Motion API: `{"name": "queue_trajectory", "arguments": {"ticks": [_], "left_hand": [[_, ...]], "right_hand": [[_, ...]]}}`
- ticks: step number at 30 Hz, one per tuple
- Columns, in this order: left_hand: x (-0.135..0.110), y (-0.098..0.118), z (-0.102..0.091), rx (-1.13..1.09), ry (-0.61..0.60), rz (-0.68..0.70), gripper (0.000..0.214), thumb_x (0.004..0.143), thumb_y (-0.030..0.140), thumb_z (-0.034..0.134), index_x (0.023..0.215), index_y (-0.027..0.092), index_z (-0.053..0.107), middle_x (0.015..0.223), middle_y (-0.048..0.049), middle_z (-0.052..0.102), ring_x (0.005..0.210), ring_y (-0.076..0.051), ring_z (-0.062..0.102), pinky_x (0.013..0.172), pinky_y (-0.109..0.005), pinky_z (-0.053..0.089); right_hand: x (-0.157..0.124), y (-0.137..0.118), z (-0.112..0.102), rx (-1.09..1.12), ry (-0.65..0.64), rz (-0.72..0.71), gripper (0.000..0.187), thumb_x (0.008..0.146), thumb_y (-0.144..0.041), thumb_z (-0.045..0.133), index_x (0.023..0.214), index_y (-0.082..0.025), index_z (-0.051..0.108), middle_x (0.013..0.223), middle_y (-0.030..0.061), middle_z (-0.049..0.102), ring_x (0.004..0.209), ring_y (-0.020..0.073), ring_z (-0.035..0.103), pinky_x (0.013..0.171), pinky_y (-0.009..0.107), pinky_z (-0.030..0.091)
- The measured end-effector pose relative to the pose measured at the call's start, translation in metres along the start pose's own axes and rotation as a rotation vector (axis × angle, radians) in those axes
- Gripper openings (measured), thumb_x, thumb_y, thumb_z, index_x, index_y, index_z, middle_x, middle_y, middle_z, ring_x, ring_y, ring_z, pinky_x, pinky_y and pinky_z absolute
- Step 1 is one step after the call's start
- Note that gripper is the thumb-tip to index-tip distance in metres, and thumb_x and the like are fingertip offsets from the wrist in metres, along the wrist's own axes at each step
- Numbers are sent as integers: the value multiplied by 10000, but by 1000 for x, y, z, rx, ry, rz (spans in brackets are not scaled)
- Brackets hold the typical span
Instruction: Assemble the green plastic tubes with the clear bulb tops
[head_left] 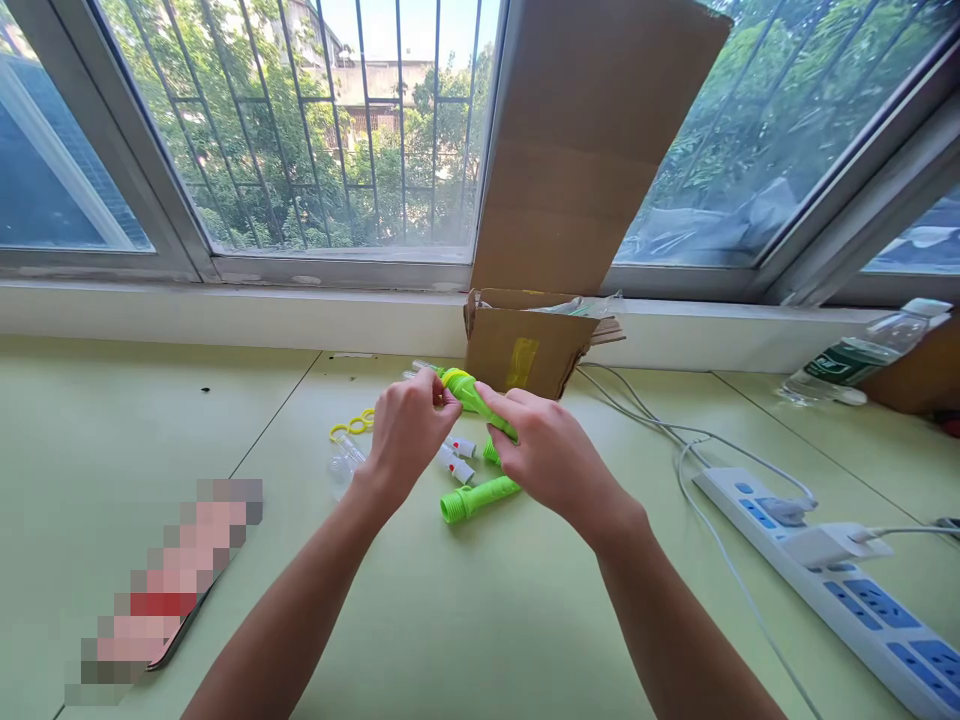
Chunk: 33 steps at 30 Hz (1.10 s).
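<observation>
Both of my hands hold a bright green plastic torch-like tube (471, 392) above the pale green table (480, 620). My left hand (405, 430) pinches its head end, fingers closed. My right hand (551, 455) grips its handle, fingers wrapped around it. Below them lies a second green tube (477, 499) with a threaded end, beside small white parts with red marks (459, 456). Yellow rings (352, 424) and a clear plastic piece (344, 462) lie left of my left hand.
An open cardboard box (525, 345) stands against the window sill behind my hands. A white power strip (840, 580) with blue sockets, plugs and cables runs along the right. A plastic bottle (862, 355) lies at the far right. A blurred-out flat object (169, 590) lies at the left.
</observation>
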<state>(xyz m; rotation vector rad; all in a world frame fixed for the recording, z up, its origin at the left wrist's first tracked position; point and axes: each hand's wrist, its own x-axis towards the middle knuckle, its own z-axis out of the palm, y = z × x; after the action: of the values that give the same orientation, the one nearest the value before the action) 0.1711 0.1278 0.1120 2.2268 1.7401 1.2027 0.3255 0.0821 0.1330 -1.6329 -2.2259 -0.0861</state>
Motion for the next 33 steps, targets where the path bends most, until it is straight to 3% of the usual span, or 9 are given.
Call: {"name": "queue_trajectory", "arguments": {"ticks": [3,9,15,22,26,33], "left_hand": [[2,-3,4,-94,7,12,56,697,189,552,649,190,523,616,1,628,541,-124,558,558,-233,399],[3,-10,7,-279,-34,187,31,679,163,544,664,182,524,590,30,597,515,-86,515,559,-213,425],[4,-12,-2,-359,-103,296,33,689,152,539,669,177,534,586,41,569,515,-72,495,566,-202,445],[7,-12,-18,-309,-105,214,142,823,280,503,743,183,571,614,22,588,544,-89,527,554,-208,449],[8,-13,-17,-322,-111,200,153,836,320,516,787,189,579,637,20,607,560,-92,543,574,-212,456],[8,-13,-15,-311,-119,183,161,832,338,525,790,195,586,665,12,630,584,-105,564,584,-223,453]], "right_hand": [[0,0,-1,0,-5,15,527,841,-153,433,1363,-213,469,779,29,560,665,141,486,586,244,306],[-2,5,-7,6,-14,63,517,824,-165,462,1330,-254,510,718,9,531,640,138,470,566,243,288],[-3,6,-8,23,-3,53,526,817,-159,466,1331,-265,508,700,0,514,631,132,459,560,235,286],[-1,9,-9,-16,61,69,527,826,-160,463,1342,-264,493,694,-3,506,621,131,456,558,238,286],[-2,6,-7,-59,95,42,478,844,-217,468,1313,-293,518,712,-7,524,596,122,456,539,241,266],[-1,4,-6,-91,133,46,366,846,-285,489,1191,-231,598,819,10,578,620,118,492,533,251,266]]}}
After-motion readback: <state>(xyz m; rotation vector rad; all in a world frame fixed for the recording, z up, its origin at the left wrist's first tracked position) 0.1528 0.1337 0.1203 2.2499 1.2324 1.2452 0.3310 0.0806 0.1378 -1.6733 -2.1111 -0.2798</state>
